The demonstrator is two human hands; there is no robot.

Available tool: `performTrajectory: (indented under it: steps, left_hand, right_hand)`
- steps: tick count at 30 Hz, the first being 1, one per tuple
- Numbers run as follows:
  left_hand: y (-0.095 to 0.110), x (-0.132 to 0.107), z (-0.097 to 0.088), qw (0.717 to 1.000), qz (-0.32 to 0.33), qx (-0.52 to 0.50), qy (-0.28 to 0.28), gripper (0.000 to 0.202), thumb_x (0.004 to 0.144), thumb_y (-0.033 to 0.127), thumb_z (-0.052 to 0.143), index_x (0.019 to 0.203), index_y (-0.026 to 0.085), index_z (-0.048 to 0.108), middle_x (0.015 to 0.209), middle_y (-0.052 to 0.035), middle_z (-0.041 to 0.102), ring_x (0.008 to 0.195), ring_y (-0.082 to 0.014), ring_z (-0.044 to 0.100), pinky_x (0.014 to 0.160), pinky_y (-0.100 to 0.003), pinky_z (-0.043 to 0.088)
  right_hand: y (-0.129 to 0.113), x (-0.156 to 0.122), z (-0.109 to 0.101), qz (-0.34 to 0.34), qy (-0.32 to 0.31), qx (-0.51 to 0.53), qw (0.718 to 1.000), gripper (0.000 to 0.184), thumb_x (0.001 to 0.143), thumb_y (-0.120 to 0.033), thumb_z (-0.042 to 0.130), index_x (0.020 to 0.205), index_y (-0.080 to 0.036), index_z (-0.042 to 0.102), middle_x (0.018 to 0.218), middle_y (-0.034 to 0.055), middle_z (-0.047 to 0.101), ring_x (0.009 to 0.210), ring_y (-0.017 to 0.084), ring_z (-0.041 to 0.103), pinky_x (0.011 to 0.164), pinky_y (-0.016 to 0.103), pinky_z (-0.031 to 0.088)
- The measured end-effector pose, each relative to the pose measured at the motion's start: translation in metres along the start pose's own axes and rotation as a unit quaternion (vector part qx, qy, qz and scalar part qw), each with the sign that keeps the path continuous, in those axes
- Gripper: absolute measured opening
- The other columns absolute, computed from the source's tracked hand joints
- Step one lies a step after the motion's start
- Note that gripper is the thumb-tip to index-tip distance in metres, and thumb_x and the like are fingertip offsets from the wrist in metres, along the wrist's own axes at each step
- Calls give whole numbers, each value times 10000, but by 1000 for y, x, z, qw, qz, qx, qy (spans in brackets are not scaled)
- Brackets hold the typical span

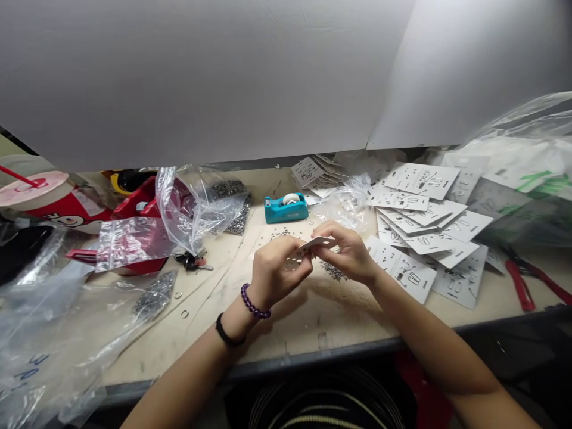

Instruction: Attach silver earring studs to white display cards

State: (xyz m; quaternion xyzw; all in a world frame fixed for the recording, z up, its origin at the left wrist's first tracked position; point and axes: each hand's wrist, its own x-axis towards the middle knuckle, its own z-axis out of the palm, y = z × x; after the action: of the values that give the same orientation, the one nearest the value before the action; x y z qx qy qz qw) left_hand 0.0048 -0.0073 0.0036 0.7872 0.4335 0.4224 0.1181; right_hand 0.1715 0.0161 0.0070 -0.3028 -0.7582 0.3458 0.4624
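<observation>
My left hand [279,269] and my right hand [347,251] meet above the bench, their fingers pinching a small white printed card [318,243] from either end. Tiny metal pieces lie in a loose heap [333,271] just below my right hand. To the right of it, many similar white cards [417,235] lie fanned out and overlapping, printed with dark clip-like shapes. A purple bead bracelet [254,301] and a black band [226,331] circle my left wrist.
A teal tape dispenser [286,208] stands behind my hands. Clear plastic bags [196,208] with metal parts lie at the left, near a red-and-white cup [53,199]. Red-handled pliers [521,283] rest at the right. A white sheet [201,77] hangs above the bench.
</observation>
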Motion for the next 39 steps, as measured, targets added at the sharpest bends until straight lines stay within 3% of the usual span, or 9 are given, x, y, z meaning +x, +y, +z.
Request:
performTrajectory:
  steps: [9,18,25,35,39]
  left_hand:
    - [2,0,-2,999,17,30,-5,67,749,187,510,761,166,573,691,-27,612,643,-129,547,615,-237,424]
    - [-1,1,1,995,71,43,49,40,701,159,566,741,158,563,637,-5,593,580,-114,536,555,-221,416]
    - [-1,1,1,997,48,33,51,22,684,145,563,700,157,571,615,1,590,556,-104,523,541,-213,406]
    - [-1,3,-4,1000,9,9,9,50,693,145,543,695,157,592,616,-2,597,559,-104,524,536,-210,406]
    - [2,6,-10,999,22,-16,-37,133,730,164,490,807,147,596,706,-30,631,628,-128,566,577,-233,446]
  right_hand:
    - [-1,0,0,12,-10,15,1000,28,775,-201,581,803,-201,580,809,25,581,792,144,548,716,290,444]
    - [5,0,2,-9,-2,37,999,60,767,-145,589,815,-180,588,800,27,570,776,129,543,688,271,445]
    - [5,0,4,-9,-9,31,999,48,778,-145,576,814,-177,582,803,27,575,778,128,541,697,267,440]
    - [4,-2,5,13,-16,31,999,41,790,-171,572,828,-171,588,808,25,571,780,124,537,697,261,433]
    - [4,-2,3,54,-9,71,996,55,799,-203,564,831,-171,596,819,28,572,781,130,546,690,269,444]
